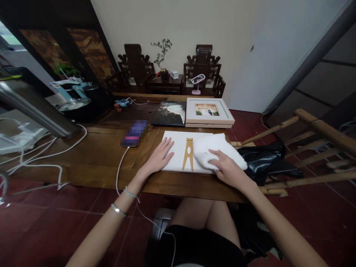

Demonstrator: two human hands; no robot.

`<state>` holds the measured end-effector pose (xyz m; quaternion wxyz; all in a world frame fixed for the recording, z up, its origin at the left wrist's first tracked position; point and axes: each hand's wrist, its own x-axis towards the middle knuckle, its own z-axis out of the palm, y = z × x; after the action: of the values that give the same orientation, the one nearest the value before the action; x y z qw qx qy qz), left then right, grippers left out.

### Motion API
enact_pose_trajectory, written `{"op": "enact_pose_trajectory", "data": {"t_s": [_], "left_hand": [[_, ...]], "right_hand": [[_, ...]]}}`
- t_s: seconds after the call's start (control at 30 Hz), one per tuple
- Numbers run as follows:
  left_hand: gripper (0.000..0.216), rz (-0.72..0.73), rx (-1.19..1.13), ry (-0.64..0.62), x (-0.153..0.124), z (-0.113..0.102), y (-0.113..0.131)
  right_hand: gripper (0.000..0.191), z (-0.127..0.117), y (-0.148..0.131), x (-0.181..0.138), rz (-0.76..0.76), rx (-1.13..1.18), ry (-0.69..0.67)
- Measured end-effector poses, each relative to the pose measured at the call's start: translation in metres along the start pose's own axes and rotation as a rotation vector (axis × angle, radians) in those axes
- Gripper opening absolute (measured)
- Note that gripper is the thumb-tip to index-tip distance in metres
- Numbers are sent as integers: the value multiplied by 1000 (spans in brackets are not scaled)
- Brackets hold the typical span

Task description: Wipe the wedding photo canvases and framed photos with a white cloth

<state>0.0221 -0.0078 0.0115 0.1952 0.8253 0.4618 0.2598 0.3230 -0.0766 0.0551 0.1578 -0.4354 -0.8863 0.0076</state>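
A white board with a wooden peg-shaped stand on it lies flat on the low wooden table. My left hand lies flat and open on the board's left part, fingers spread. My right hand presses on a white cloth that covers the board's right side, fingers curled over the cloth.
A white picture frame and a dark photo print lie behind the board. A phone with a white cable sits to the left. A black bag and a bamboo chair are on the right. Dark wooden chairs stand by the wall.
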Motion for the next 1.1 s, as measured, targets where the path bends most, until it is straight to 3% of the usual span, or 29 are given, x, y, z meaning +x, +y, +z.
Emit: {"op": "enact_pose_trajectory", "data": {"t_s": [0.2, 0.43, 0.6, 0.9, 1.0, 1.1], "left_hand": [[54, 18, 86, -13, 2, 3, -6], [51, 38, 122, 18, 2, 4, -8], [51, 28, 106, 50, 3, 5, -7], [51, 43, 98, 68, 2, 6, -8], [51, 44, 97, 68, 2, 6, -8], [51, 37, 100, 68, 2, 5, -7]], "right_hand": [[50, -5, 38, 60, 99, -105, -144], [54, -6, 56, 96, 140, -116, -143], [53, -7, 30, 71, 147, -131, -171], [50, -20, -48, -32, -55, 4, -200], [49, -24, -54, -42, -67, 54, -195], [48, -23, -41, -33, -34, 105, -176]]}}
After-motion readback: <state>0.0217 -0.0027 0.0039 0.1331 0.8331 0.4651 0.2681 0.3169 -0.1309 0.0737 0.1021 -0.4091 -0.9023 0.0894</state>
